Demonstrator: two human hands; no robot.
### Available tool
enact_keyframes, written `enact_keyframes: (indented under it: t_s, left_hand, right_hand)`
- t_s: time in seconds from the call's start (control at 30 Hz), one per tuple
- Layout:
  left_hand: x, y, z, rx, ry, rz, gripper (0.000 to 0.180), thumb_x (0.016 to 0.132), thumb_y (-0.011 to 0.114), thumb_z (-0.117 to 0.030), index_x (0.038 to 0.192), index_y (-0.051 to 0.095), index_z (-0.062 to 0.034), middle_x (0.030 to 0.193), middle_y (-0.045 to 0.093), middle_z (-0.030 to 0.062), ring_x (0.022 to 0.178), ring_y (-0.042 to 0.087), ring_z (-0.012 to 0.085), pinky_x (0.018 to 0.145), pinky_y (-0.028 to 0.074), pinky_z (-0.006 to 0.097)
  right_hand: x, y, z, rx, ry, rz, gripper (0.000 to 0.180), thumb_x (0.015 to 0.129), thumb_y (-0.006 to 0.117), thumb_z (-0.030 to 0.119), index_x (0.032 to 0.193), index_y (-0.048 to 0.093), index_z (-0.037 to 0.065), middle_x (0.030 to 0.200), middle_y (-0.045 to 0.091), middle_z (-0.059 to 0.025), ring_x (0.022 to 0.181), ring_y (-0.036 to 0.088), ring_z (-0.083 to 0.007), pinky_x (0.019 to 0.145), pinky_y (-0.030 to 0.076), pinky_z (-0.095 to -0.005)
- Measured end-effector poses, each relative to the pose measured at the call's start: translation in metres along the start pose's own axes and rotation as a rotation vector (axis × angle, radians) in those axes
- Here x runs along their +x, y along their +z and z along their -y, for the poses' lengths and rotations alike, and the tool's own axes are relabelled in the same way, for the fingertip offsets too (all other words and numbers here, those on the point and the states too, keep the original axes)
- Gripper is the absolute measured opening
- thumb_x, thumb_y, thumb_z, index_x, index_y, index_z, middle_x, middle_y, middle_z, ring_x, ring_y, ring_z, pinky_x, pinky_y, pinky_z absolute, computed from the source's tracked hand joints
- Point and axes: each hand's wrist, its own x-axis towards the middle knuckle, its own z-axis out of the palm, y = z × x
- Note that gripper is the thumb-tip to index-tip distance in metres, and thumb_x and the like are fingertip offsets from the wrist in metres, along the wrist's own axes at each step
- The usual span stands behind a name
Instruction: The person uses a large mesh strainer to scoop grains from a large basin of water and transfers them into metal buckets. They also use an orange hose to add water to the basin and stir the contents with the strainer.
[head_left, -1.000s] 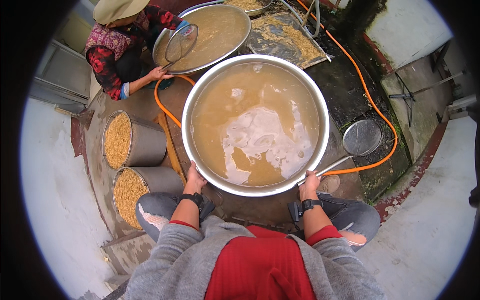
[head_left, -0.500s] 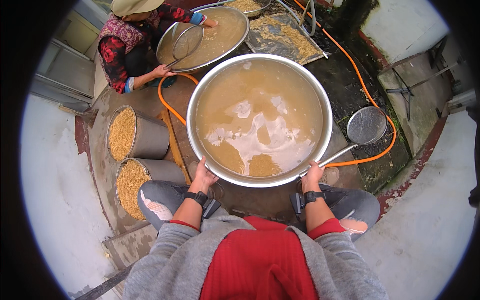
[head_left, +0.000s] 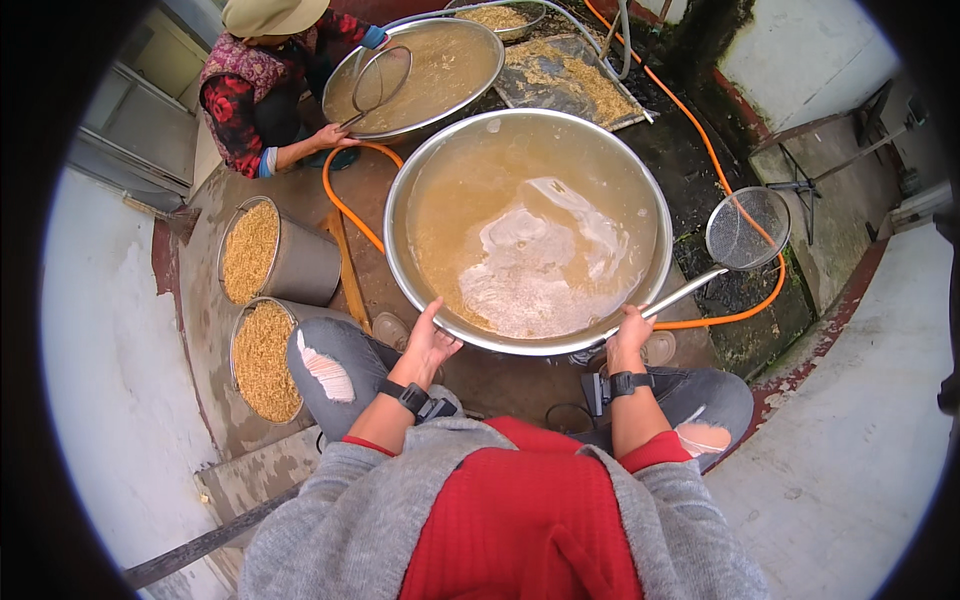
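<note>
A wide steel basin (head_left: 398,180) of cloudy brown water (head_left: 530,240) stands on the ground in front of my knees. My left hand (head_left: 428,345) lies against its near rim, fingers spread, holding nothing. My right hand (head_left: 630,338) is closed on the near right rim, just beside the handle of a round mesh strainer (head_left: 748,228) that leans on the basin's right side. The water's surface is rippled and shows pale patches.
Another person (head_left: 262,95) crouches at the upper left and holds a strainer (head_left: 378,80) over a second basin (head_left: 482,42). Two steel buckets (head_left: 305,268) (head_left: 262,348) of grain stand at my left. An orange hose (head_left: 345,205) loops around the basin. A grain-covered tray (head_left: 572,82) lies behind it.
The water has sloshed and its pale patch has shifted. My left hand has loosened from gripping the rim to lying spread against it. The other person has leaned further over their basin.
</note>
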Motion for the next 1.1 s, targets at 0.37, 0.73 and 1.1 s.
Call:
enact_keyframes:
  t_s: [0.37, 0.73, 1.1]
  left_hand:
    - [-0.026, 0.023, 0.0, 0.068, 0.047, 0.066, 0.05, 0.077, 0.065, -0.043, 0.109, 0.051, -0.0061, 0.102, 0.055, 0.0055, 0.097, 0.053, 0.02, 0.087, 0.043, 0.038]
    - [-0.034, 0.035, -0.002, 0.072, 0.059, 0.15, 0.044, 0.078, 0.065, -0.038, 0.107, 0.051, -0.0072, 0.101, 0.057, 0.0053, 0.096, 0.056, 0.0194, 0.086, 0.046, 0.038]
    - [-0.039, 0.041, -0.007, 0.086, 0.122, 0.212, 0.042, 0.08, 0.065, -0.031, 0.108, 0.048, -0.0042, 0.1, 0.056, 0.0082, 0.092, 0.057, 0.02, 0.082, 0.05, 0.038]
  right_hand:
    - [0.006, 0.016, 0.036, 0.049, -0.031, 0.016, 0.029, 0.069, 0.051, -0.009, 0.088, 0.039, 0.009, 0.086, 0.041, -0.0019, 0.081, 0.045, -0.0171, 0.08, 0.04, -0.0305]
    - [0.018, 0.017, 0.048, 0.12, -0.07, 0.079, 0.027, 0.068, 0.053, -0.01, 0.079, 0.04, 0.011, 0.08, 0.04, 0.0004, 0.076, 0.044, -0.0139, 0.073, 0.041, -0.0268]
    - [0.02, 0.02, 0.064, 0.189, 0.006, 0.14, 0.029, 0.07, 0.052, -0.013, 0.082, 0.04, 0.011, 0.08, 0.04, 0.0014, 0.076, 0.046, -0.0133, 0.075, 0.043, -0.0275]
